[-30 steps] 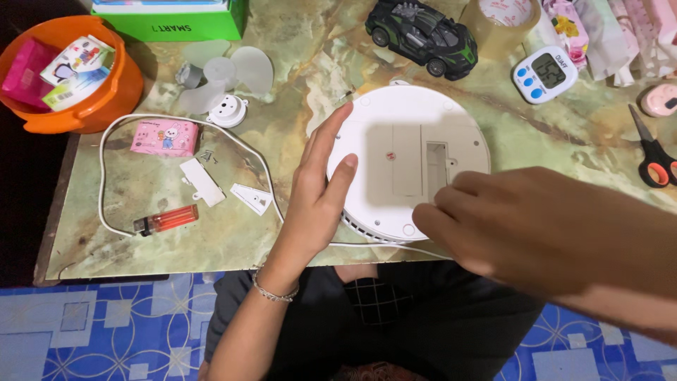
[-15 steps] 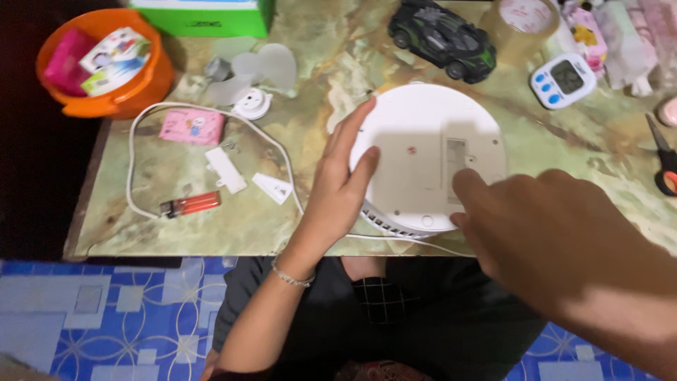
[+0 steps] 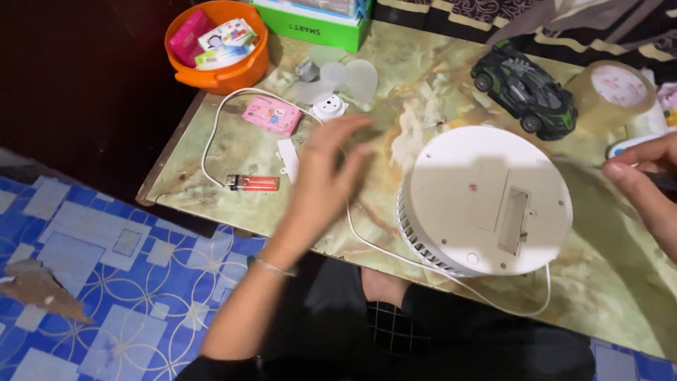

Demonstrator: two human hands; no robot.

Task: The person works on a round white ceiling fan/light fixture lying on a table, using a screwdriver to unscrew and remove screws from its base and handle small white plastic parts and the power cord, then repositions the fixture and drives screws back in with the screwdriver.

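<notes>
A round white device (image 3: 465, 190) with side vents lies flat on the marble-patterned table (image 3: 606, 282), an open rectangular slot (image 3: 517, 220) in its upper face. Its white cord (image 3: 367, 243) loops off to the left. My left hand (image 3: 328, 173), blurred and with fingers spread, hovers over the table left of the device, holding nothing, close to a small white plastic piece (image 3: 287, 156). My right hand (image 3: 645, 187) is at the right edge, fingers curled by a dark slim object (image 3: 665, 180) that the frame cuts off.
An orange lighter (image 3: 254, 183), a pink packet (image 3: 271, 115) and a small white part with translucent blades (image 3: 331, 106) lie at the left. An orange bowl (image 3: 211, 70), a green box (image 3: 310, 25), a dark toy car (image 3: 525, 88) and a tape roll (image 3: 612, 88) line the back.
Both hands have left the white device. The left one swung out to the left over the table, the right one pulled away to the right edge. The camera view shifted left.
</notes>
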